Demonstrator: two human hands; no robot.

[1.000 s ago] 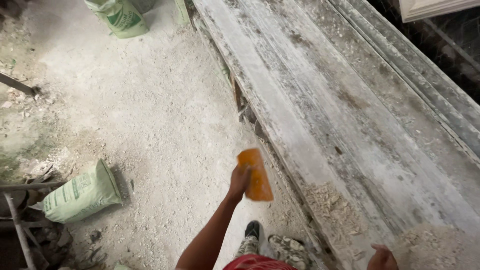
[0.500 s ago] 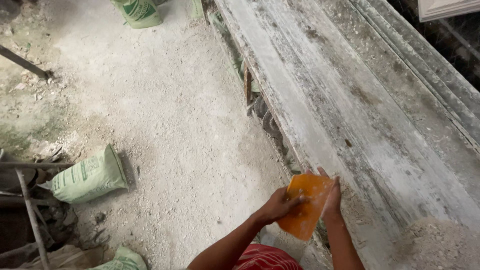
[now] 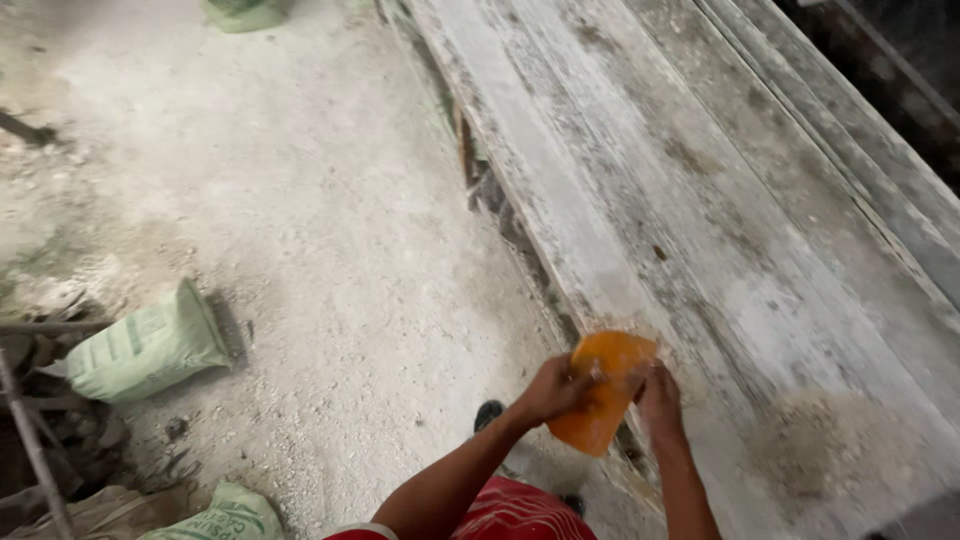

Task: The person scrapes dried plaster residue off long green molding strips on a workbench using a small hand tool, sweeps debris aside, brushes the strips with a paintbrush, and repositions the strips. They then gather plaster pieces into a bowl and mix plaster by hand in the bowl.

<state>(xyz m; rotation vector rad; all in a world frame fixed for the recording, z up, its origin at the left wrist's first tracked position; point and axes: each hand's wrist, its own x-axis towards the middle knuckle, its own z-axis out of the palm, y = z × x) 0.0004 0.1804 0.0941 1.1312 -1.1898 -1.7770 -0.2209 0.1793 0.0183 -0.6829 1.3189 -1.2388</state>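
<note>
Both my hands hold a flat orange sheet (image 3: 602,390), bent a little, at the near edge of a long dusty grey plank surface (image 3: 700,220). My left hand (image 3: 552,388) grips its left side and my right hand (image 3: 658,400) grips its right side. A small heap of pale dust (image 3: 830,440) lies on the plank just to the right of my right hand. My red clothing (image 3: 520,510) shows at the bottom, and a dark shoe (image 3: 488,412) on the floor below.
A dusty concrete floor (image 3: 280,200) spreads to the left. A green sack (image 3: 145,350) lies on it at left, another (image 3: 215,515) at the bottom and one (image 3: 245,12) at the top. Rusty metal bars (image 3: 30,440) stand at the far left. A dark gap (image 3: 500,210) runs under the plank edge.
A second ago only my left hand held the orange sheet over the floor. It has moved right to the plank edge, and my right hand has joined it on the sheet.
</note>
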